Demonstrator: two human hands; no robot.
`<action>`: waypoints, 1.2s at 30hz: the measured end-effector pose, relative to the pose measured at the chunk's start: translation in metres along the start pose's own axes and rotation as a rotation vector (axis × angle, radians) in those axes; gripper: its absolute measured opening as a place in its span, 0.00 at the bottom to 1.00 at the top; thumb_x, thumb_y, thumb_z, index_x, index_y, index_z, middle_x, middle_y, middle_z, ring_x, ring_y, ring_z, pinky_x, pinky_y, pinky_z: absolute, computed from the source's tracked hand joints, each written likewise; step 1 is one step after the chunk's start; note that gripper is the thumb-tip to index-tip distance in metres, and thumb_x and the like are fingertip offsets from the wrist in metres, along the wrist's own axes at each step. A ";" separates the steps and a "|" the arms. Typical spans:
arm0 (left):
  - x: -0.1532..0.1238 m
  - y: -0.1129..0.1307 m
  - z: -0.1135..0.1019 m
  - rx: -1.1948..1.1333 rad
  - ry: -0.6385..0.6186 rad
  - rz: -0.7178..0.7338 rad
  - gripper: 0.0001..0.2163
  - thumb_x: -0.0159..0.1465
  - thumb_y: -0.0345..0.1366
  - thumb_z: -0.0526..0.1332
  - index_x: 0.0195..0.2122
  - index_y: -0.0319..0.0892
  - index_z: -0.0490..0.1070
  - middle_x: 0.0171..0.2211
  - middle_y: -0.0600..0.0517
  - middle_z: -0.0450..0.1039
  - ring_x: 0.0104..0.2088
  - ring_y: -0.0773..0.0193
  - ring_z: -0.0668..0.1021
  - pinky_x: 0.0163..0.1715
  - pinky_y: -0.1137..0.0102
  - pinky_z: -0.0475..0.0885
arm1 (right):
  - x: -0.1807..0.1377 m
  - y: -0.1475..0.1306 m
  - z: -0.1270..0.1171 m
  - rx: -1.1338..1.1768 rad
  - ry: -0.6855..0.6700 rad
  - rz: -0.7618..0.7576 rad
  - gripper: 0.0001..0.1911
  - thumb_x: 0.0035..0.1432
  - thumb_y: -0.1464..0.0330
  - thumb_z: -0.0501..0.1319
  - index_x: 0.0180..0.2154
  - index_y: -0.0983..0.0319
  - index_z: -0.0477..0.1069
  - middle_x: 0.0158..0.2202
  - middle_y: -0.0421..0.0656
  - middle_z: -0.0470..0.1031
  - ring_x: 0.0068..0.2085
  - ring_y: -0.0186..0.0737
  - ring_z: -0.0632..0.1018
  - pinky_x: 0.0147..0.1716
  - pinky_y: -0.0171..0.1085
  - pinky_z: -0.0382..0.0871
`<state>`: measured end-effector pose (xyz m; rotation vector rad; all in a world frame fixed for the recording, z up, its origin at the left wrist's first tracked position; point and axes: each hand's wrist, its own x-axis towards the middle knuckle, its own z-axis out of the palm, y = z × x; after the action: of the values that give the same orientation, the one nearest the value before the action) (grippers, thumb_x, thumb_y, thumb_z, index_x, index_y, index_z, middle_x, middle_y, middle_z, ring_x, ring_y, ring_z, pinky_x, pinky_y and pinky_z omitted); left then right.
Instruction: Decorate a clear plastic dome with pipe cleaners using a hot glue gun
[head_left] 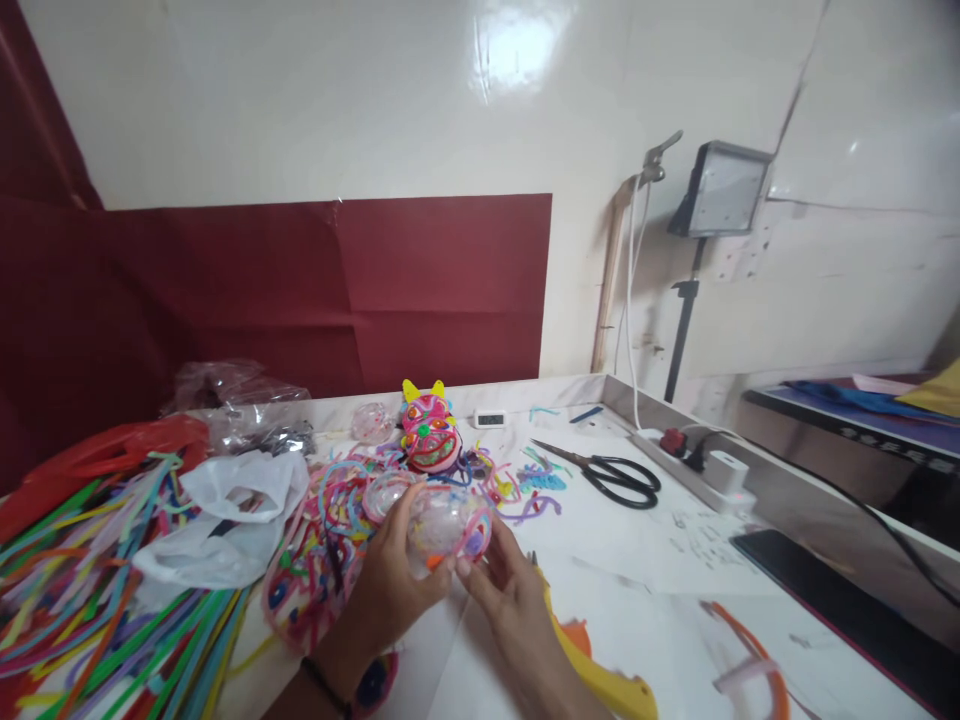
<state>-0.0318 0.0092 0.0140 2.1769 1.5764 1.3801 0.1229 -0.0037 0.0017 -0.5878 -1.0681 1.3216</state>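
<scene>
A clear plastic ball (437, 522) with pink and purple pipe-cleaner trim on its right side is held up over the table. My left hand (386, 575) wraps round the ball from the left. At its lower right edge, the thumb and fingers of my right hand (510, 595) are closed on the trimmed part. A bit of orange shows under the ball between the hands. Just beyond stands a colourful lion-head figure (429, 430) with yellow ears. Beside my right hand lies a yellow hot glue gun (604, 680), partly covered by that hand.
Pipe cleaners (112, 600) and white plastic bags (232, 510) pile up at left. Black-handled scissors (607, 475), a small digital display (490, 419) and a power strip (724, 490) lie farther back. A dark phone-like slab (847, 620) lies at right, near a raised table edge (787, 480).
</scene>
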 end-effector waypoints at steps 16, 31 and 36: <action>0.011 0.009 -0.004 0.329 -0.004 0.245 0.34 0.54 0.31 0.58 0.63 0.33 0.53 0.60 0.36 0.64 0.60 0.48 0.68 0.58 0.56 0.67 | 0.009 0.013 -0.004 0.026 -0.068 -0.047 0.31 0.53 0.59 0.67 0.58 0.56 0.65 0.57 0.46 0.72 0.58 0.48 0.71 0.56 0.45 0.65; -0.001 -0.005 0.004 0.304 0.073 0.236 0.34 0.54 0.32 0.59 0.63 0.34 0.53 0.58 0.36 0.64 0.59 0.48 0.69 0.56 0.57 0.70 | 0.005 0.022 -0.007 -0.018 -0.040 0.000 0.33 0.52 0.60 0.67 0.58 0.57 0.64 0.56 0.47 0.72 0.56 0.50 0.73 0.56 0.48 0.66; -0.004 -0.006 0.002 0.304 0.069 0.249 0.35 0.55 0.32 0.59 0.64 0.36 0.51 0.59 0.36 0.64 0.60 0.48 0.69 0.57 0.56 0.68 | 0.003 0.027 -0.008 -0.081 -0.057 -0.027 0.30 0.55 0.61 0.66 0.59 0.56 0.64 0.57 0.47 0.71 0.57 0.49 0.72 0.57 0.48 0.65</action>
<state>-0.0352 0.0095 0.0071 2.6059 1.6822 1.3672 0.1169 0.0070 -0.0243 -0.5973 -1.1764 1.2829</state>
